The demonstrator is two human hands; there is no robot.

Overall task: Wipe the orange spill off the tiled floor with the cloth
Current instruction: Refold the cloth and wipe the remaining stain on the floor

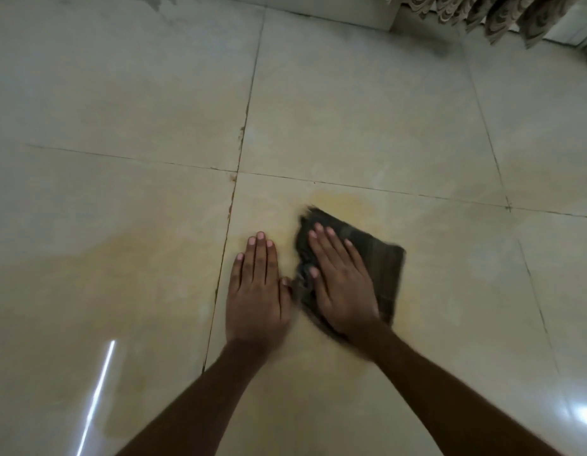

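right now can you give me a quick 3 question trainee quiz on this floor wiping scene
1. True or false: the right hand presses flat on the dark cloth.
2. Where does the left hand rest? A) on the cloth B) flat on the bare tiled floor beside it C) lifted in the air
3. Fill in: a yellowish orange spill shows just beyond the cloth's far ____.

Key: 1 true; 2 B; 3 edge

Two bare forearms, sleeveless, short pale fingernails.
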